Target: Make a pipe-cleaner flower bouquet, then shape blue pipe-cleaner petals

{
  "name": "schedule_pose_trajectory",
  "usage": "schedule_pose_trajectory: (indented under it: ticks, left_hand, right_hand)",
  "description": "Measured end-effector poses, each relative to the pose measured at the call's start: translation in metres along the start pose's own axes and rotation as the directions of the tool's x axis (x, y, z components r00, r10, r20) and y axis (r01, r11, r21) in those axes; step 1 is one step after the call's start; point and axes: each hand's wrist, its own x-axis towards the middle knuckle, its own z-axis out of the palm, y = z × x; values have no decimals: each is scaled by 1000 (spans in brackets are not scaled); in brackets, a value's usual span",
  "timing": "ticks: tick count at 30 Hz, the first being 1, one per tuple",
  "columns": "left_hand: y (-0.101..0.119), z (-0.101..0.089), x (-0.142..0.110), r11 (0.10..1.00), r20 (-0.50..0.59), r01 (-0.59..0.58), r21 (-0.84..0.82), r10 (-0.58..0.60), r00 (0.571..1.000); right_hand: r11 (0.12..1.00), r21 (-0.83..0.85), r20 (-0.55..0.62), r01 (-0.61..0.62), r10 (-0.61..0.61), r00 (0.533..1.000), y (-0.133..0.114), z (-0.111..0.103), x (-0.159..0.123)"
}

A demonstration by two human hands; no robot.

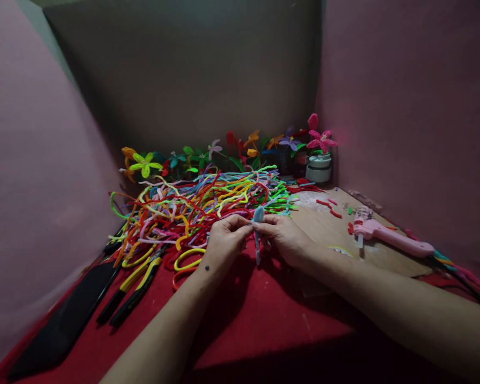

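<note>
Between my two hands, a light blue pipe cleaner [258, 214] is bent into a rounded petal shape at the top, with a stem hanging down below the fingers. My left hand [231, 234] pinches it from the left with thumb and forefinger. From the right, my right hand [282, 234] pinches it at about the same height. The fingertips of both hands nearly meet at the base of the petal. Just behind lies a big heap of loose pipe cleaners [208, 200] in many colours.
Yellow-and-black pliers [138, 288] and scissors with yellow and orange handles [190, 261] lie left of my hands, beside a black flat object [64, 320]. On a board [316, 224] at right rests a pink glue gun [392, 237]. Pipe-cleaner flowers [146, 164] and a white pot [318, 168] stand behind.
</note>
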Motion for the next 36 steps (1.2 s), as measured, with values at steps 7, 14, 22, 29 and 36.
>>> schedule_pose_trajectory:
  ticks: [7,14,22,29,36]
  left_hand:
    - [-1,-6,4,990,-4,82,-111,-83,997]
    - [1,-5,2,999,47,-32,-43,34,998]
    - [-1,-1,-2,862,-68,-361,356,409,910]
    - [0,-4,0,841,-92,-389,376,452,887]
    - [10,-10,2,979,-192,-169,112,188,963]
  right_hand:
    - [999,-47,22,-21,22,1000,-4,4,-5]
    - [990,-123,91,-72,83,992,-8,8,-11]
    - [978,-179,94,-111,129,987,-11,12,-18]
    - [978,-125,114,-164,179,977,-11,13,-17]
    - [978,-122,112,-171,185,976,-8,13,-16]
